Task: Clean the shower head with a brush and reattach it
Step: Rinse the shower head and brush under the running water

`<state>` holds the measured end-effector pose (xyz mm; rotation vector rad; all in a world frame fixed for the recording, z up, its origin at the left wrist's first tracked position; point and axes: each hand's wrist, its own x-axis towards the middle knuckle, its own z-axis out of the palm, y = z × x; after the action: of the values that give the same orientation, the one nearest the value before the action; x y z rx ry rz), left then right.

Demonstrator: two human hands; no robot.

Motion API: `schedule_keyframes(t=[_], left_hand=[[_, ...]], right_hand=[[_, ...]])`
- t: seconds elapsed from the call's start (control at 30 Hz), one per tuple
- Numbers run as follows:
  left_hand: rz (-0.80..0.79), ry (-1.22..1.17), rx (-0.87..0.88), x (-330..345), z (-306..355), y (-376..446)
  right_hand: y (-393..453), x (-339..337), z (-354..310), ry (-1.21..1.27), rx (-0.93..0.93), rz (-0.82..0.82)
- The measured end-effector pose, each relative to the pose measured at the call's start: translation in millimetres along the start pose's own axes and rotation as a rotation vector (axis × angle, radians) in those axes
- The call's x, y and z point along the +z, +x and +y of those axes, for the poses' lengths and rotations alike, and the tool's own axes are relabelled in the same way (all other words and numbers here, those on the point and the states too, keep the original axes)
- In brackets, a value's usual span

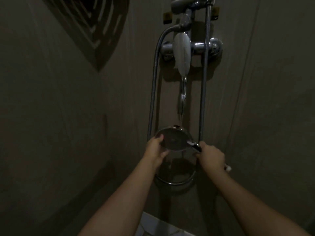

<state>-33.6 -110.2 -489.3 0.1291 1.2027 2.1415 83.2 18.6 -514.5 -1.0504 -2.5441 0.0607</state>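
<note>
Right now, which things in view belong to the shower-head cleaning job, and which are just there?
Job:
- shower head, held at its rim by the left hand
- brush, gripped by the right hand, tip at the head's edge
- hose

Just there:
- mixer tap
- white lever
- wall vent

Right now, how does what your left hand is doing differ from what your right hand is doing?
The left hand grips the rim of the round shower head, while the right hand grips a brush. The left hand sits at the head's left edge; the right hand is at its right, with the brush tip touching the face's right side. Both hands are curled around something, at about the same height, in front of the hose loop.
</note>
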Motion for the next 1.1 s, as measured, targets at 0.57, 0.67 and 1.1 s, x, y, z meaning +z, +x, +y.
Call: schedule_keyframes(t=[0.57,0.67,1.1], left_hand=[[0.333,1.411,0.451,-7,1,12],[0.072,1.739,0.827,6,-7,6],[-0.169,1.814,1.002,34,-35,-1]], right_hand=[[3,-8,-32,-0.027,-0.237,0.065],[1,-9,-34,0.054,-0.190,0.141],[1,-9,-13,0.102,-0.038,0.250]])
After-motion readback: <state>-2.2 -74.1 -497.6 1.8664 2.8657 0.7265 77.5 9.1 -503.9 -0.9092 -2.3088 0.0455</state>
